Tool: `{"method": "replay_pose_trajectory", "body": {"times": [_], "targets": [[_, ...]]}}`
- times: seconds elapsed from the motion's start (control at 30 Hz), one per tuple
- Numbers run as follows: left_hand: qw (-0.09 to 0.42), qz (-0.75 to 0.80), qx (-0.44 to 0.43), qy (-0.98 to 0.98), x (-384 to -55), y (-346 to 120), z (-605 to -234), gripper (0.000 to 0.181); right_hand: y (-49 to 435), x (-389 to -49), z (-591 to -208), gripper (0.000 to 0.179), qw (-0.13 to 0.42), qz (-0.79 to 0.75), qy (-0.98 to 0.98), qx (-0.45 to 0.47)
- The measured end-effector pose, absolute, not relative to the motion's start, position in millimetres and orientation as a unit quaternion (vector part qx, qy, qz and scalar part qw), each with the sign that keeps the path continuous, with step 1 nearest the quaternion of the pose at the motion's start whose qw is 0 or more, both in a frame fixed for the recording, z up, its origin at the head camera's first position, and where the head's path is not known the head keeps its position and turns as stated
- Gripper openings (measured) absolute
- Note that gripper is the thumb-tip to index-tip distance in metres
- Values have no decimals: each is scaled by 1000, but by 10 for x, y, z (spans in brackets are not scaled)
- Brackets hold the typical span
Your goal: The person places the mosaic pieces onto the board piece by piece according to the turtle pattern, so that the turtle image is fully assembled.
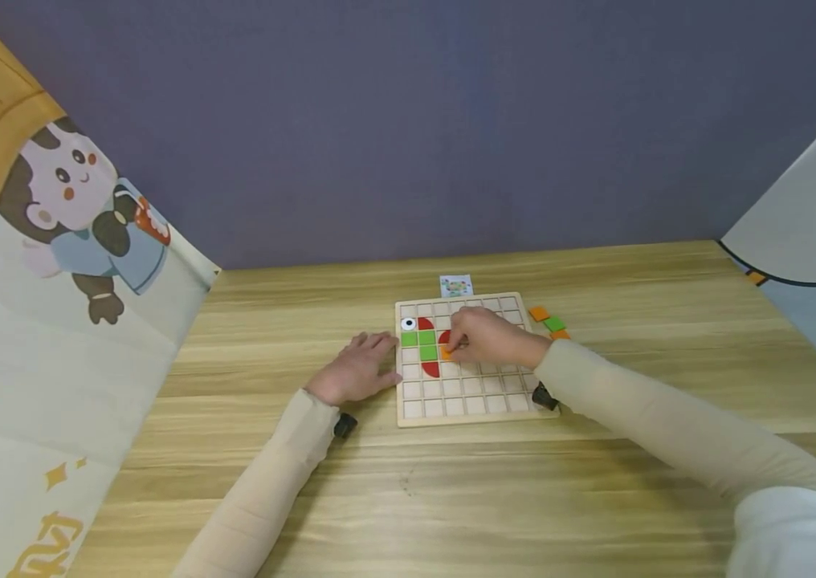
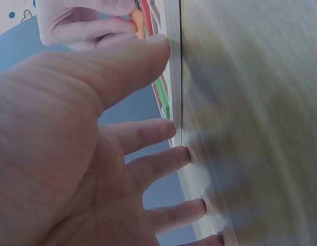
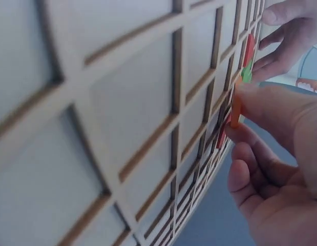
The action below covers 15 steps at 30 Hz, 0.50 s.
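A wooden grid board [image 1: 444, 408] lies on the table, with several green square tiles [image 1: 428, 353], red curved tiles [image 1: 430, 369] and a white tile with a black dot [image 1: 409, 323] set in its cells at the left. My right hand [image 1: 489, 337] pinches an orange tile [image 3: 236, 106] between thumb and finger, over a cell beside the green tiles; in the right wrist view it is seen edge-on. My left hand [image 1: 354, 371] rests on the table with fingers spread, thumb and fingertips touching the board's left edge, as the left wrist view [image 2: 122, 133] shows.
Loose orange and green tiles [image 1: 555, 323] lie right of the board. A small picture card [image 1: 456, 286] lies at its far edge. A dark partition [image 1: 451, 144] stands behind the wood-grain table [image 1: 408, 498], with printed panels to either side.
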<state>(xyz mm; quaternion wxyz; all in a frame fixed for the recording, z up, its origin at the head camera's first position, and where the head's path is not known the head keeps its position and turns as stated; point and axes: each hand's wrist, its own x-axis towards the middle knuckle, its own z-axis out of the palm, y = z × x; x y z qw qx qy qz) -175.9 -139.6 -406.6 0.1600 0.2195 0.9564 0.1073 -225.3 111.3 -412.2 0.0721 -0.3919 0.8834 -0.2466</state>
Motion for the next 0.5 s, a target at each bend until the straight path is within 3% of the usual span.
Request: {"method": "replay_pose_trajectory", "body": {"times": [0.5], "targets": [[160, 103, 221, 957, -1765, -1418, -4067, 68, 1050, -2134, -4094, 11, 73, -244, 895, -365]]}}
